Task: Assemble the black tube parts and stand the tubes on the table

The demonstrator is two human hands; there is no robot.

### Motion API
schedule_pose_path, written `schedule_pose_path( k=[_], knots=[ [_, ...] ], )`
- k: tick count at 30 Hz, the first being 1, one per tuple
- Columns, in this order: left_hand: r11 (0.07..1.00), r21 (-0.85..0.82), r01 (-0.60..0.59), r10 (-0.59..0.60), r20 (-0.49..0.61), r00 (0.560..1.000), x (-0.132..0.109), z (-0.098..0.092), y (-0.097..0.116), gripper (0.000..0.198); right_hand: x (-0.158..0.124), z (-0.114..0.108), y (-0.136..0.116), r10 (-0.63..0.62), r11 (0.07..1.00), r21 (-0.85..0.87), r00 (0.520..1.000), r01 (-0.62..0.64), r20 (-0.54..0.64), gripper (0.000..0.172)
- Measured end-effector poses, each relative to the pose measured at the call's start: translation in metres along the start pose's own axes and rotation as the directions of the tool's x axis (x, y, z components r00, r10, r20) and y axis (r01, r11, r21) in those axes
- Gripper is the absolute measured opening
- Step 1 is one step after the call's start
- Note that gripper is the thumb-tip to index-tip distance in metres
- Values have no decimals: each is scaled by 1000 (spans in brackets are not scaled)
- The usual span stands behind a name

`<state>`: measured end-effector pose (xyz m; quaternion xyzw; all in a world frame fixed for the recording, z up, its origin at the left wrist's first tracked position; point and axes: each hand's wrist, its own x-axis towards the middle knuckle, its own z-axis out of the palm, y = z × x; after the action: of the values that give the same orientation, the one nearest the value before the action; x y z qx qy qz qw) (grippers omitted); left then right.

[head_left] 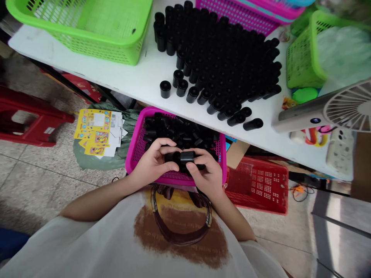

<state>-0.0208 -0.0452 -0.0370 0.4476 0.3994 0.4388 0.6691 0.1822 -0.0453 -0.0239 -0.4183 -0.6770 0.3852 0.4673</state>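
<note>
My left hand (153, 160) and my right hand (204, 173) meet above a magenta plastic basket (139, 133), holding black plastic film-type canister parts. The left fingers curl around a black canister (173, 157). A second black cylinder (187, 157) sits between the right thumb and fingers, end to end with it. Where the two pieces join is partly hidden by my fingers. Loose black canister parts (179, 133) fill the basket beneath my hands. Many black canisters (220, 65) stand upright on the white table (116, 65) beyond, with several lying on their sides at the near edge.
Green baskets (87, 31) stand on the table, with a magenta basket (237, 15) behind. A white fan (348, 110) sits at right. A red basket (257, 185) and yellow printed cards (95, 133) lie on the floor near a red stool (31, 116).
</note>
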Motion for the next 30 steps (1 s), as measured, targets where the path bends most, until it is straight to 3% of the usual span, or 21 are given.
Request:
schedule_pose_path(
  k=[4,8,11,13,16,19,20,23,26,28,30],
  knots=[
    [999,-15,44,-44,10,999,-1,-2,2,57,2,-1,0,-35,996,-79,991,46,129,4],
    [994,-1,108,-107,92,990,-3,-3,-2,55,0,-3,2,9,989,-138,934,43,357,49],
    [994,74,84,-93,121,988,-3,-2,-5,56,-2,-7,1,94,979,-201,875,4,474,60],
    [992,122,18,-35,133,991,1,-5,0,55,-3,-11,0,93,976,-220,902,2,421,58],
    [933,317,-171,165,46,985,21,-20,21,54,-6,-20,4,105,976,-202,985,-76,134,56],
    [773,577,-263,399,-120,909,61,-50,44,48,-13,-28,13,238,969,-43,966,-243,-99,45],
    [727,633,-266,454,-153,878,77,-62,48,44,-16,-29,16,281,959,-1,952,-283,-117,42],
    [619,734,-279,517,-113,848,124,-91,45,37,-23,-30,21,339,940,-4,936,-341,-90,41],
    [570,780,-258,550,-129,825,154,-104,30,36,-26,-28,21,320,947,-16,946,-321,-40,46],
    [569,795,-211,523,-152,839,162,-104,26,50,-26,-26,21,296,955,-7,955,-296,-14,43],
    [555,808,-200,501,-132,855,159,-98,29,79,-25,-25,21,271,962,-8,962,-271,5,39]
  ],
)
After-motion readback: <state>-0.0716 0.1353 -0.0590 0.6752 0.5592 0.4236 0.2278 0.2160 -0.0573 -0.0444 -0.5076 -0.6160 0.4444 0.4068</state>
